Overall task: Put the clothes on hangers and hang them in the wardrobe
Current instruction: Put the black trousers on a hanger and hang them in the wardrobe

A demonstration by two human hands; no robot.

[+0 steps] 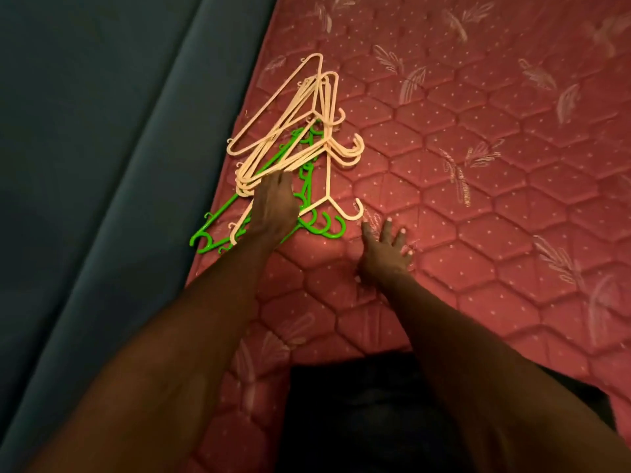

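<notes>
We judge the hangers [293,138] light, stiff and slick, thin plastic that tangles hook in hook, so one is best taken by its neck just under the hook and lifted clear of the rest. They lie in a loose heap on the red quilted mattress [478,206], near its left edge beside a dark blue surface [85,148]: cream ones on top, fanned and overlapping, green ones [307,199] beneath, with curled hooks pointing right. Our left hand [275,206] rests on the pile, fingers reaching into the cream ones; whether it grips any we cannot tell, as its back hides the fingers. Our right hand [386,250] is released, fingers spread flat on the mattress, just beside the nearest cream hook [356,211]. No clothes or wardrobe are in view.
</notes>
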